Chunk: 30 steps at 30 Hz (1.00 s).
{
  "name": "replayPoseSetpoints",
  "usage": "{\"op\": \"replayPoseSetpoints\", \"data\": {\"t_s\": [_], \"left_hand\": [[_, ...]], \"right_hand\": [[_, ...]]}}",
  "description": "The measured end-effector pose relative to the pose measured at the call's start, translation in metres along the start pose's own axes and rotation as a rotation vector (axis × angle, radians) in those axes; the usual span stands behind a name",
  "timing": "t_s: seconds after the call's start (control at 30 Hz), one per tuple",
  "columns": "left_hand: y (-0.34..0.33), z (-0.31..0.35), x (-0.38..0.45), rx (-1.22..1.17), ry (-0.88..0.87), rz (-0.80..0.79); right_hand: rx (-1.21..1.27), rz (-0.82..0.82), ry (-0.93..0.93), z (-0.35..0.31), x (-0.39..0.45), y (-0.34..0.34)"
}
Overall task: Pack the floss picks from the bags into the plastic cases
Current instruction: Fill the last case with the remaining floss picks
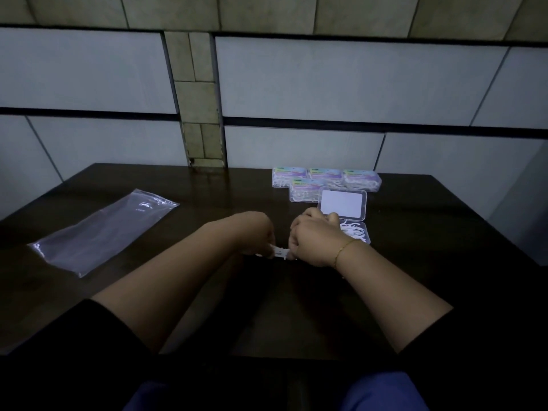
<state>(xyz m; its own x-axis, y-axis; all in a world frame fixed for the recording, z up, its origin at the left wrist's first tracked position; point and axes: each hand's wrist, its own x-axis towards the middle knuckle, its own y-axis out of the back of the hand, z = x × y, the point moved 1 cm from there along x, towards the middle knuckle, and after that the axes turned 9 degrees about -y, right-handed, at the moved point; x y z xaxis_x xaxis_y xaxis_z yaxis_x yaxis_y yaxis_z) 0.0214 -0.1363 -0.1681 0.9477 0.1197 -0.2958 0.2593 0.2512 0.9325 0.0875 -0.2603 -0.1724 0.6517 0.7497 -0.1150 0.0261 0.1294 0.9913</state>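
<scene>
At the table's middle my left hand (256, 232) and my right hand (311, 240) meet, and both pinch a small bunch of white floss picks (280, 252) between them. Just right of my right hand lies an open clear plastic case (342, 203): its lid stands up at the back and its tray holds loose white floss picks (354, 231). A flat, clear plastic bag (103, 231) lies on the left of the table; it looks empty.
Several closed cases (326, 180) filled with picks stand in a group behind the open one, near the table's (430, 247) far edge. A tiled wall rises right behind the dark wooden table. My knees show below its near edge.
</scene>
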Motion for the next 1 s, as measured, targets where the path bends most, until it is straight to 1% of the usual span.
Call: {"op": "replayPoseSetpoints", "data": {"t_s": [0.1,0.3,0.37,0.5,0.6,0.67,0.87,1.0], "left_hand": [[-0.003,-0.001,0.001,0.022,-0.012,0.021],[-0.003,-0.001,0.002,0.064,-0.007,0.036],[-0.002,-0.001,0.002,0.040,0.007,0.015],[0.001,0.001,0.004,0.051,0.004,0.013],[0.004,0.004,0.006,0.060,0.013,0.005],[0.004,0.007,0.007,0.047,0.039,-0.030],[-0.001,0.003,0.012,0.024,0.067,-0.099],[-0.002,0.001,0.012,0.029,0.049,-0.068]], "right_hand": [[-0.021,0.018,-0.010,0.004,-0.003,0.001],[-0.082,0.162,-0.066,0.020,-0.011,0.018],[-0.090,0.191,-0.112,0.032,-0.015,0.028],[-0.096,0.222,-0.281,0.062,-0.016,0.038],[-0.083,0.202,-0.399,0.081,-0.015,0.038],[-0.080,0.163,-0.441,0.088,-0.013,0.035],[-0.061,-0.003,-0.501,0.087,0.001,0.025],[0.009,0.020,-0.479,0.091,0.000,0.020]]}}
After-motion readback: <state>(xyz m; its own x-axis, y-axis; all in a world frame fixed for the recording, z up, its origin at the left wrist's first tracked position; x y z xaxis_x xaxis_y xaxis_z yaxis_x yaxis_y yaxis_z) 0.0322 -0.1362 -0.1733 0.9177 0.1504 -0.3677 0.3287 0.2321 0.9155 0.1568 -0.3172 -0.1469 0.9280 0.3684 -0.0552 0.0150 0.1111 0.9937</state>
